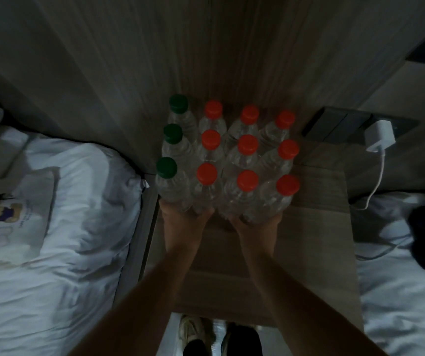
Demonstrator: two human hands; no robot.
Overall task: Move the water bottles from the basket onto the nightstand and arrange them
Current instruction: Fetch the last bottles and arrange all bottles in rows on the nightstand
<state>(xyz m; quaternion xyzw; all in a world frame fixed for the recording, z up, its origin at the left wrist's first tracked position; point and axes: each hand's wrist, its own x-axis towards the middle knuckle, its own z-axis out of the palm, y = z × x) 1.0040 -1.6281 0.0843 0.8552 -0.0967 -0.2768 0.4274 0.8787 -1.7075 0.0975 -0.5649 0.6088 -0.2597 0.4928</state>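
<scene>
Several clear water bottles stand upright in tidy rows on the wooden nightstand (316,227), close to the back wall. The left column has green caps (166,167); the other columns have red caps (247,179). My left hand (180,214) presses against the bases of the front-left bottles. My right hand (255,222) presses against the bases of the front-right bottles. Both hands' fingers are mostly hidden behind the bottles. No basket is in view.
A bed with white bedding (60,201) and a bear-print pillow lies to the left. Another bed (398,278) lies to the right. A white charger (379,136) with its cable sits in a wall socket panel. Shoes (193,332) show on the floor below.
</scene>
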